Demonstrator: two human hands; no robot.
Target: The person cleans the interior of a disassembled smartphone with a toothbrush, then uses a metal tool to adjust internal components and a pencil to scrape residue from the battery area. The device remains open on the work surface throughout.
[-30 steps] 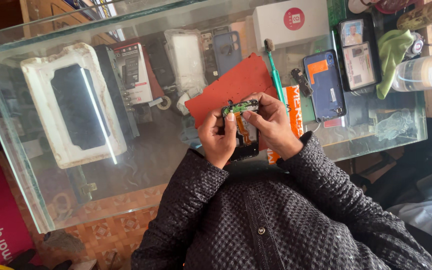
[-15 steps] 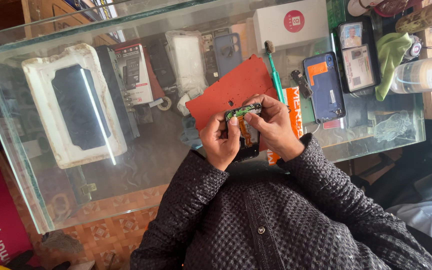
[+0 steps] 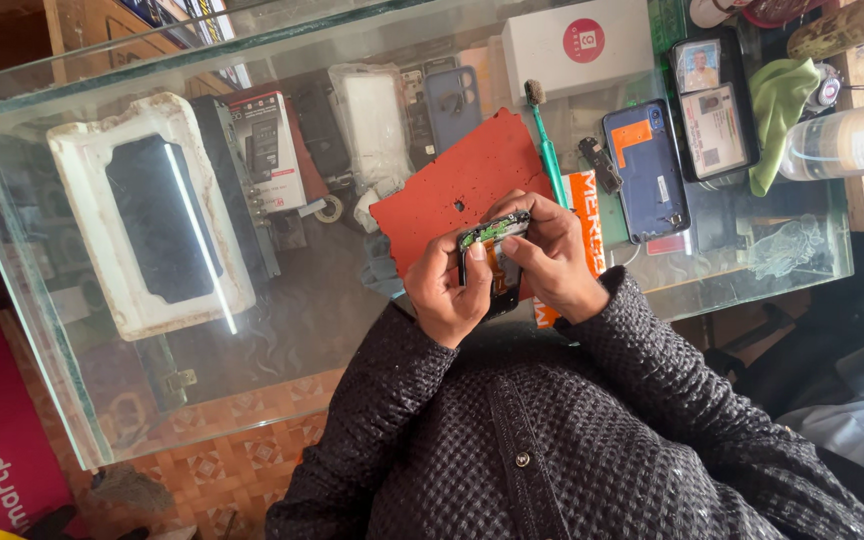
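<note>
An opened phone (image 3: 495,250) with a green circuit board showing at its top end is held upright between both hands, just above the near edge of a red mat (image 3: 457,185). My left hand (image 3: 442,290) grips its left side and back. My right hand (image 3: 552,255) wraps the right side, with the fingertips pressing at the top corner near the board. Both dark knitted sleeves reach in from below.
The glass counter (image 3: 282,310) holds a green brush (image 3: 549,150), a blue phone back with an orange sticker (image 3: 645,170), a white box (image 3: 577,45), a green cloth (image 3: 780,100), a clear bottle (image 3: 852,140) and a white foam tray (image 3: 147,215).
The phone has tilted more upright in my hands and my right fingers have shifted up to its top edge. The hands stay in the same place.
</note>
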